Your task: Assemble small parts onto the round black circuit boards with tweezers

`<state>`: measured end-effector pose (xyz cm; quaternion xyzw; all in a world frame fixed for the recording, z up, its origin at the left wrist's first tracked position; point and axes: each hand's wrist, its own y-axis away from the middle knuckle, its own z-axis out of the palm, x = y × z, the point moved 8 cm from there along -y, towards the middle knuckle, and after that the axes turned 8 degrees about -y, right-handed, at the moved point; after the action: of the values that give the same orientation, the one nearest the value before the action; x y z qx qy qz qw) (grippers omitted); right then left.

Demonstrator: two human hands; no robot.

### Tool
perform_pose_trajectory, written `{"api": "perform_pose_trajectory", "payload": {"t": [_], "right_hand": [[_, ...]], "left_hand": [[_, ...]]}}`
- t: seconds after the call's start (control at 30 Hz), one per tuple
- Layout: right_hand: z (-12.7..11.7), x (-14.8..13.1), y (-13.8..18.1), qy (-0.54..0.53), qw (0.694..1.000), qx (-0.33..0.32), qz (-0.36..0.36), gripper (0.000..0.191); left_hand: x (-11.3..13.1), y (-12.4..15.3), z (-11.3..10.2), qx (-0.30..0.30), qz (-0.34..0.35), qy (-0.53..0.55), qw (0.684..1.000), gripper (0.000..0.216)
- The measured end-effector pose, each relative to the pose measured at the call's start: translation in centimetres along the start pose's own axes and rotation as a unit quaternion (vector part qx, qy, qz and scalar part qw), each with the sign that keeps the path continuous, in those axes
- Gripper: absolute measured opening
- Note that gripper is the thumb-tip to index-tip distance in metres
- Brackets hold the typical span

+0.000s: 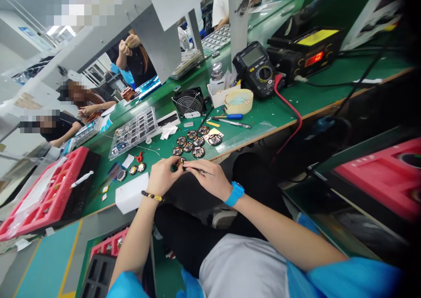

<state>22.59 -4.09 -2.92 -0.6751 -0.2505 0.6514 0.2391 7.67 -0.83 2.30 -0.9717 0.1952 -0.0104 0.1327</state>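
My left hand [162, 175], with a beaded bracelet at its wrist, is closed with thumb and fingers around a small round circuit board [180, 161] at the bench edge. Fingers cover much of that board. In my right hand [213, 178], below a blue wristband, is a thin pair of tweezers [204, 171], its tip end close to the board. Just beyond my hands lie several round circuit boards [198, 152] in a cluster. Two more round boards [141, 167] rest to the left, near a red clip [139, 157].
A clear compartment tray [134, 131], a small fan [188, 101], a tape roll [239, 101] and a multimeter [256, 68] stand farther back. A soldering station [305, 54] is at right. A red foam tray [49, 193] sits left. Co-workers sit across the bench.
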Motion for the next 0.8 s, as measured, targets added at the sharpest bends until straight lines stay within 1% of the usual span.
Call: {"api": "perform_pose_trajectory", "payload": {"t": [0.17, 0.3, 0.43, 0.53, 0.63, 0.73, 0.8], "right_hand": [[0.1, 0.2, -0.1, 0.002, 1.0, -0.01, 0.012, 0.022], [0.0, 0.3, -0.1, 0.003, 1.0, -0.004, 0.024, 0.021], [-0.1, 0.4, -0.1, 0.001, 0.999, -0.006, 0.036, 0.02], [0.0, 0.4, -0.1, -0.005, 0.999, -0.016, 0.041, 0.022], [0.0, 0.2, -0.2, -0.007, 0.999, -0.027, 0.044, 0.02], [-0.8, -0.6, -0.5, 0.025, 1.0, -0.006, 0.018, 0.019], [-1.3, -1.4, -1.0, 0.059, 0.998, 0.011, -0.009, 0.021]], "left_hand": [[0.5, -0.4, -0.3, -0.024, 0.005, -0.031, 0.999, 0.017], [0.5, -0.5, -0.1, -0.03, 0.009, -0.027, 0.999, 0.017], [-0.6, -0.4, 0.3, -0.004, -0.035, -0.006, 0.999, 0.018], [-1.3, -0.1, 0.7, 0.006, -0.055, 0.042, 0.998, 0.016], [-2.3, 0.5, 1.1, 0.013, -0.079, 0.131, 0.988, 0.015], [-3.3, 1.0, 1.3, 0.038, -0.1, 0.225, 0.969, 0.019], [-3.7, 1.3, 1.4, 0.054, -0.105, 0.26, 0.958, 0.02]]}}
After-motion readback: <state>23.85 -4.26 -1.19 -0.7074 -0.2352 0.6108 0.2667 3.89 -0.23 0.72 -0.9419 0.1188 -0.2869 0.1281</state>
